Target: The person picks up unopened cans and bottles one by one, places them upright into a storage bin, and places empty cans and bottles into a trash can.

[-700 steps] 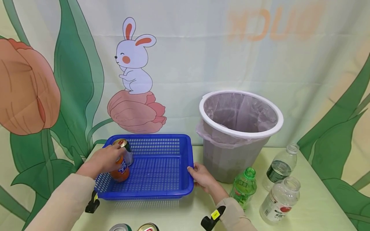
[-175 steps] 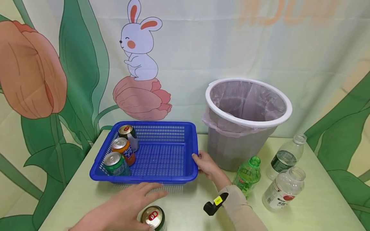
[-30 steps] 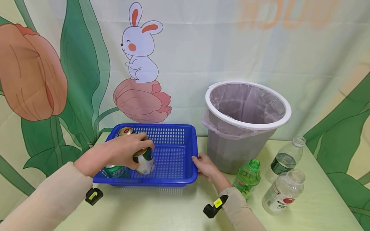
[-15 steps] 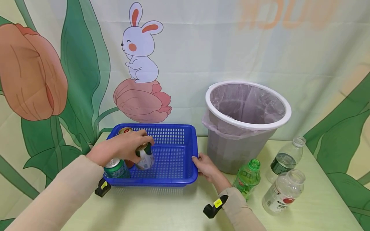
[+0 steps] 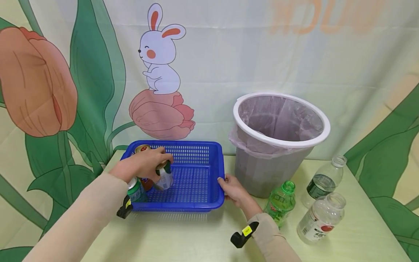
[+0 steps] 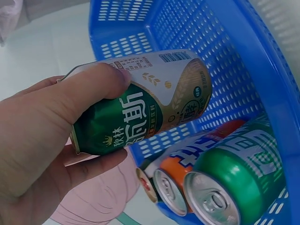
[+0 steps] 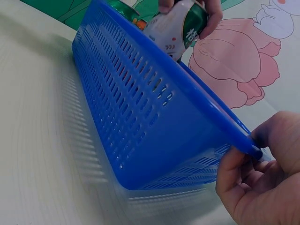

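Observation:
My left hand (image 5: pixel 148 163) holds a green, white and gold drink can (image 6: pixel 150 101) by its upper part, thumb on one side and fingers on the other. The can is inside the blue plastic basket (image 5: pixel 191 187), right of the other cans. Along the basket's left side stand a green can (image 5: pixel 139 193), an orange can (image 6: pixel 176 164) and a gold-topped can (image 5: pixel 142 148), all partly hidden by my left hand in the head view. My right hand (image 5: pixel 233 190) pinches the basket's right rim (image 7: pixel 220 119) between thumb and fingers.
A grey bin (image 5: pixel 262 171) with a white rim and a plastic liner stands right of the basket. On the table's right side are a green bottle (image 5: pixel 279 203), a clear bottle (image 5: pixel 322 183) and a clear wide-mouthed jar (image 5: pixel 320 218). A printed curtain (image 5: pixel 209 72) hangs behind.
The green can and the held can came from the front of the table into the basket. In the last second, the held can moved slightly left. My right hand stays on the rim.

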Available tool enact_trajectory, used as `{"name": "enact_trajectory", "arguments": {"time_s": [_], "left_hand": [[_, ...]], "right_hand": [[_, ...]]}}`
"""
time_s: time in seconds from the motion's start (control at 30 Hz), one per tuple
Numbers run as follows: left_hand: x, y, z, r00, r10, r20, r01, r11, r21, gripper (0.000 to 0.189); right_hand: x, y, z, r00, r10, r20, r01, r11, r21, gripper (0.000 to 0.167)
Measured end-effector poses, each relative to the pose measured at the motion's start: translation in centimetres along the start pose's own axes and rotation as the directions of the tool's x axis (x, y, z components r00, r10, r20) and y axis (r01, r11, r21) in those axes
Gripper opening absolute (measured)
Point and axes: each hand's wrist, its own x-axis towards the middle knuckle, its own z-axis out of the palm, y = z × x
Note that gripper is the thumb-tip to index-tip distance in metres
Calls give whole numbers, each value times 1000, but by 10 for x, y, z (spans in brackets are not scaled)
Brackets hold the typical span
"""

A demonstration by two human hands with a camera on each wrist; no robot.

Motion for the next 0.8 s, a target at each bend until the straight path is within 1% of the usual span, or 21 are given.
{"name": "enact_trajectory", "arguments": {"time_s": [0.07, 0.17, 0.27, 0.43, 0.63, 0.8], "left_hand": [[4, -3, 3, 1000, -19, 3, 19, 1000, 1, 53], [9, -6, 8, 998, -57, 3, 57, 998, -2, 55], [13, -9, 14, 996, -85, 0, 85, 996, -25, 56], [18, -14, 22, 993, -118, 17, 119, 991, -53, 56], [24, -19, 29, 983, -178, 47, 180, 981, -69, 55], [27, -23, 33, 982, -181, 50, 184, 981, -64, 55]], "right_hand": [[3, 3, -1, 1000, 3, -6, -3, 1000, 3, 27], [16, 15, -3, 1000, 9, -11, -9, 1000, 10, 26], [16, 15, -3, 1000, 8, -6, -8, 1000, 7, 26], [16, 14, -3, 1000, 8, 0, -8, 1000, 6, 27], [16, 15, -3, 1000, 6, 5, -6, 1000, 10, 27], [16, 16, -3, 1000, 12, 1, -12, 1000, 11, 26]]}}
